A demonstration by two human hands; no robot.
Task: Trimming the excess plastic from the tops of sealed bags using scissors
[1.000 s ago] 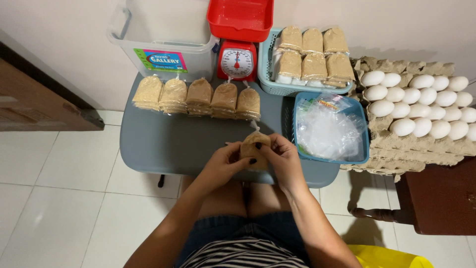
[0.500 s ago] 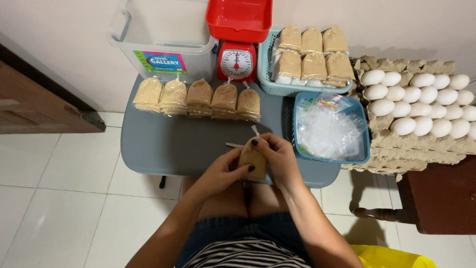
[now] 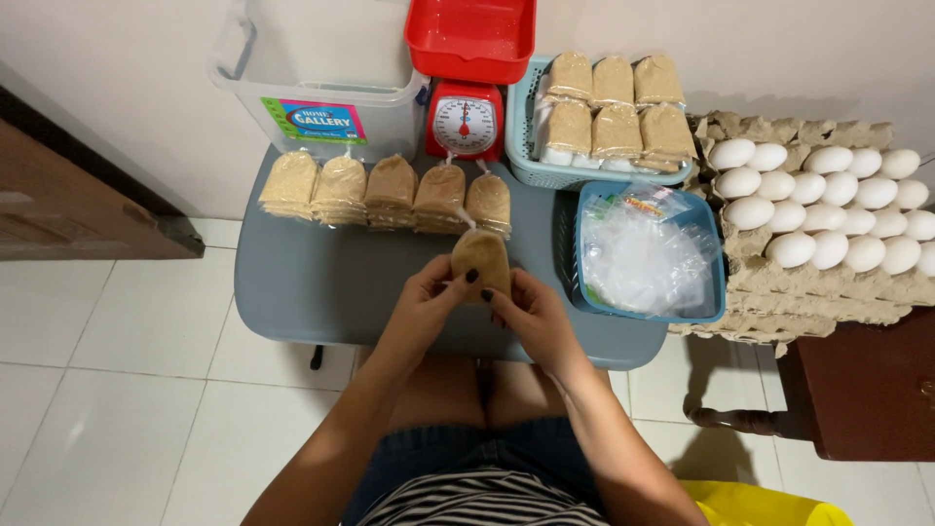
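Here, the left hand (image 3: 429,297) and right hand (image 3: 531,310) pinch one small clear plastic packet of brown powder (image 3: 480,261) above the grey table (image 3: 321,282), seemingly being finished; next, it likely joins the nearby row of filled packets (image 3: 390,190).

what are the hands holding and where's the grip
Both hands, left hand and right hand, hold one small bag of brown powder; the grip is on its lower sides, fingertips pinching.

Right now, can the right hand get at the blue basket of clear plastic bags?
Probably yes. The right hand sits just beside the blue basket with nothing between, but it shares the small brown packet with the left hand.
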